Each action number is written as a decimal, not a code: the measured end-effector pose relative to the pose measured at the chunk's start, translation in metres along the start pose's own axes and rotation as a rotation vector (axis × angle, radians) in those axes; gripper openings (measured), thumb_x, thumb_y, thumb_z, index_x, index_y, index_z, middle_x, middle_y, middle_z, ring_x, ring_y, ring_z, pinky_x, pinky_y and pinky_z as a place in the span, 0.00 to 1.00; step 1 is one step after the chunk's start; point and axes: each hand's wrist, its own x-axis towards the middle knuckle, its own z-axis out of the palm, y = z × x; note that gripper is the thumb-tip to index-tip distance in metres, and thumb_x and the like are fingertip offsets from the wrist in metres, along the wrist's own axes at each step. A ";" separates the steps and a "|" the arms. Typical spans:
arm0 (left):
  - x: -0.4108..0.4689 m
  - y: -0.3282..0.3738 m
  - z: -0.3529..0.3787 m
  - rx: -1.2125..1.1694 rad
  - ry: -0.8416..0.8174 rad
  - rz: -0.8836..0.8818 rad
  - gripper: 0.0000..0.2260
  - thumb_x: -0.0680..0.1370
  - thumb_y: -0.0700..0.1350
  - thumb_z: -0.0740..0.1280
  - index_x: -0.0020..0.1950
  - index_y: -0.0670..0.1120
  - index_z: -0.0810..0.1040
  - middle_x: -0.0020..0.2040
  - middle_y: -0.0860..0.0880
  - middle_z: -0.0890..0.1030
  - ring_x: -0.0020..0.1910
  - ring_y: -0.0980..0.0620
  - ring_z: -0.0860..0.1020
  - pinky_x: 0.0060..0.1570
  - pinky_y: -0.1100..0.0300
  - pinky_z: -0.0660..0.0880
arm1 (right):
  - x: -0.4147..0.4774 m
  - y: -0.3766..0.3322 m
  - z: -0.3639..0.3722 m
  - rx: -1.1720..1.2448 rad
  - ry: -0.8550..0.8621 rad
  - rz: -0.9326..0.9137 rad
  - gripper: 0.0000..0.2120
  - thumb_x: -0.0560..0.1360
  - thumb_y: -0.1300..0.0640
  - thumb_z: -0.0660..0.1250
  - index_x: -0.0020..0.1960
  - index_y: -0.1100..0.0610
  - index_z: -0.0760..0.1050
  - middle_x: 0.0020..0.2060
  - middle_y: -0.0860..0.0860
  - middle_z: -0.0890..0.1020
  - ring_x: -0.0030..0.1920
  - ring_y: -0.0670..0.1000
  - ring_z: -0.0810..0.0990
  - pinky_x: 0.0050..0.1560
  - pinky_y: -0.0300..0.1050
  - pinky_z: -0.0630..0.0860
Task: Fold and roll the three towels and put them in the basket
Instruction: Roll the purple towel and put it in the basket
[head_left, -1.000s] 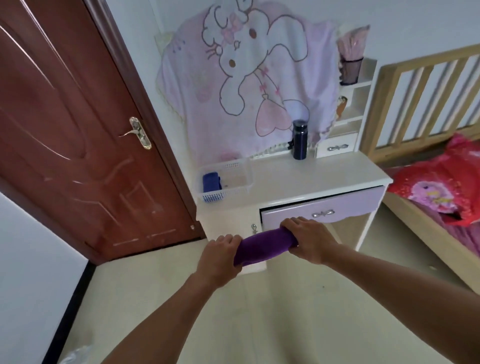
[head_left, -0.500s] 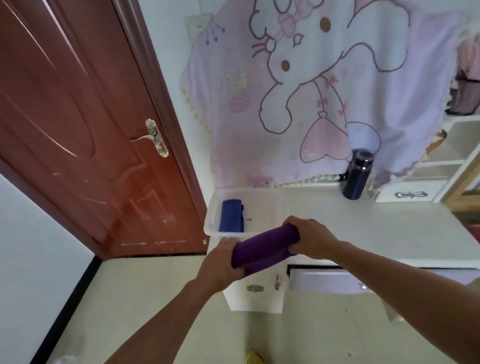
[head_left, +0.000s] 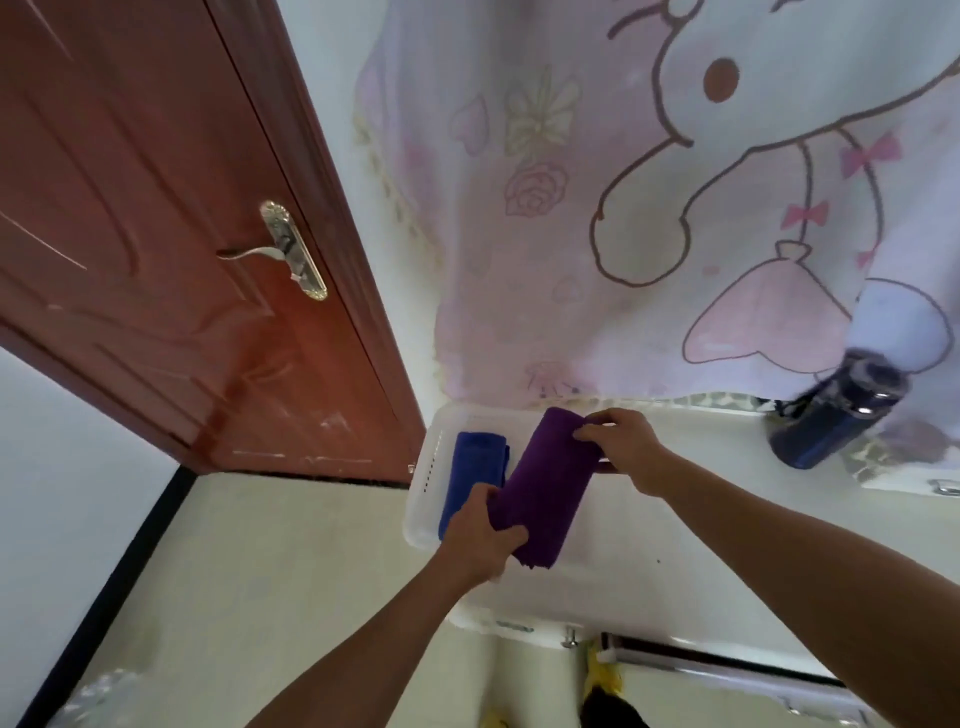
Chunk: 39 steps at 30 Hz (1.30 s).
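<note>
A rolled purple towel (head_left: 545, 483) is held over the white plastic basket (head_left: 423, 478) on the white desk. My left hand (head_left: 480, 535) grips its near end and my right hand (head_left: 621, 444) grips its far end. The roll lies lengthwise in line with the basket, right beside a rolled blue towel (head_left: 472, 470) that rests in the basket's left part. Whether the purple roll touches the basket floor is hidden. No third towel is in view.
A dark blue bottle (head_left: 836, 415) stands on the desk (head_left: 675, 571) at the right. A pink cartoon cloth (head_left: 649, 208) hangs on the wall behind. The brown door (head_left: 156, 234) is at the left. A desk drawer front (head_left: 727, 670) shows below.
I have come closer to the desk. Both hands carried the purple roll forward, turned it lengthwise and brought it down over the basket beside the blue towel.
</note>
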 end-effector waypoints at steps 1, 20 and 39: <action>0.001 0.000 0.002 0.021 0.000 -0.006 0.19 0.72 0.43 0.70 0.59 0.47 0.67 0.49 0.51 0.77 0.44 0.54 0.77 0.42 0.62 0.76 | 0.009 0.004 0.005 -0.013 0.024 0.009 0.12 0.70 0.62 0.74 0.51 0.59 0.77 0.46 0.57 0.82 0.45 0.54 0.81 0.44 0.50 0.82; 0.070 -0.028 0.055 0.706 0.122 -0.277 0.19 0.75 0.54 0.66 0.62 0.48 0.69 0.57 0.46 0.74 0.56 0.45 0.73 0.55 0.52 0.71 | 0.116 0.070 0.073 -0.720 -0.087 -0.259 0.13 0.77 0.51 0.65 0.59 0.56 0.76 0.52 0.53 0.82 0.54 0.56 0.79 0.55 0.49 0.74; 0.061 -0.032 0.047 0.972 -0.179 0.054 0.19 0.83 0.56 0.50 0.65 0.50 0.72 0.60 0.46 0.70 0.56 0.46 0.68 0.54 0.50 0.66 | 0.125 0.067 0.073 -1.212 -0.455 -0.673 0.20 0.78 0.55 0.62 0.70 0.52 0.69 0.62 0.55 0.69 0.61 0.56 0.69 0.60 0.52 0.73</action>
